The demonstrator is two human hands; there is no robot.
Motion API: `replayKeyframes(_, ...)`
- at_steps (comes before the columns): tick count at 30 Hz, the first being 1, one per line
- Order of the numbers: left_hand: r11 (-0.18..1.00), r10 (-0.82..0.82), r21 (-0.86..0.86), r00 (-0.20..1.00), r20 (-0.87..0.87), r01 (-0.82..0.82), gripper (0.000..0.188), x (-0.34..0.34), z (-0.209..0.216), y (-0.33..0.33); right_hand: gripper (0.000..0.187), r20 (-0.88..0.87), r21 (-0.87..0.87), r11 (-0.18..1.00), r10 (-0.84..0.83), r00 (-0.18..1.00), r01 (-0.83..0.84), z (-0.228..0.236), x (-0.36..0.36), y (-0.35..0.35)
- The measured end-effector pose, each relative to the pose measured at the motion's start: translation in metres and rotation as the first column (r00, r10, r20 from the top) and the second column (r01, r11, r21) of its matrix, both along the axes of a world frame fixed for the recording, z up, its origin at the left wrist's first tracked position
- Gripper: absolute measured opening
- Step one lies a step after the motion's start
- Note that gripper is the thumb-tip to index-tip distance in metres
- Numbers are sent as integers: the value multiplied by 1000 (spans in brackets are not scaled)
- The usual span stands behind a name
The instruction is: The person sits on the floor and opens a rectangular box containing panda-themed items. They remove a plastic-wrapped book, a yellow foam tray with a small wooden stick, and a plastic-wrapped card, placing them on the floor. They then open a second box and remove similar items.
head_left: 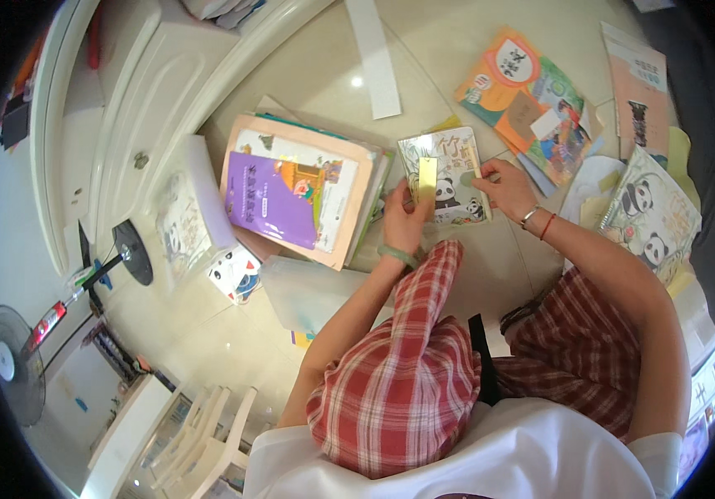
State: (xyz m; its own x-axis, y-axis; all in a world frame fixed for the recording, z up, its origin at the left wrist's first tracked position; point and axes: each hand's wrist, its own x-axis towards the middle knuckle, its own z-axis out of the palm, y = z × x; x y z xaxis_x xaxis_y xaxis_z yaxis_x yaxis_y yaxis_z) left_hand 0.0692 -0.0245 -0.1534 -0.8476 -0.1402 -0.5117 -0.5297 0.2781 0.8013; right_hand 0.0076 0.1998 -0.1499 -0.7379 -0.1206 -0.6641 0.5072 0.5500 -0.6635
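Note:
A small booklet (461,191) with pandas and bamboo on its cover is before me, low over the tiled floor. My left hand (405,223) is closed at its lower left edge. A shiny gold, bookmark-like strip (427,176) lies over the cover and runs down to my left thumb; whether the thumb also pins it is hard to see. At the booklet's right edge, my right hand (509,191) pinches the border between thumb and fingers.
Left of the booklet rises a stack of books with a purple-and-white cover (274,200). An orange book (524,96), a pinkish book (638,87) and a panda-printed bag or book (650,218) lie to the right. White paper strip (376,66) lies beyond; a translucent box (312,291) sits near my left forearm.

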Motion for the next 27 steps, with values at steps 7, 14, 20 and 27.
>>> replayKeyframes(7, 997, -34, 71, 999, -36, 36, 39, 26, 92, -24, 28, -204, 14, 987, 159, 966, -160, 15, 8, -23)
replayKeyframes(14, 575, -362, -812, 921, -145, 98, 65, 30, 118, -86, 24, -283, 102, 963, 267, 921, -248, 29, 2, -20)
replayKeyframes(20, 529, -369, -831, 928, -42, 173, 70, 70, 127, -121, 11, -206, -109, 960, 230, 951, -256, 45, -5, -27)
replayKeyframes(27, 599, 794, 152, 608, 18, -786, 71, 59, 124, -223, 14, 63, -251, 930, 291, 954, -268, 56, 1, -39)
